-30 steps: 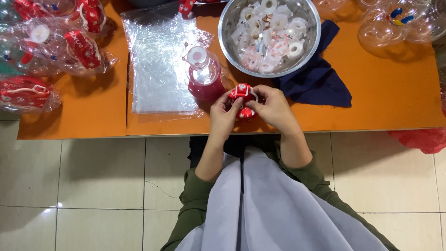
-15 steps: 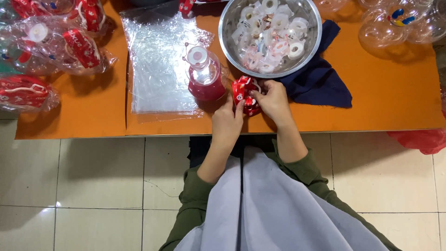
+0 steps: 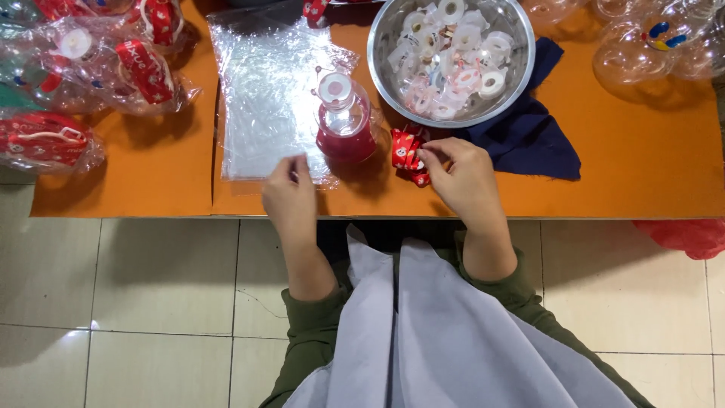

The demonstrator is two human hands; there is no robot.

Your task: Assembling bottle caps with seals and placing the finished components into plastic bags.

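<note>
My right hand pinches a small red patterned ribbon bow that rests on the orange table just below the steel bowl. My left hand lies at the near edge of a stack of clear plastic bags, with its fingertips on the bags' lower edge. Between the two hands stands a clear bottle with red liquid in its lower part and a white cap.
A steel bowl holds several white rings and small clear parts, on a dark blue cloth. Packed bottles in clear wrap with red ribbons lie far left. Clear empty bottles sit far right. The table edge runs near my body.
Both hands held the red bow together near the table edge. Now my left hand has let go and moved left to the plastic bags, while my right hand keeps the bow on the table.
</note>
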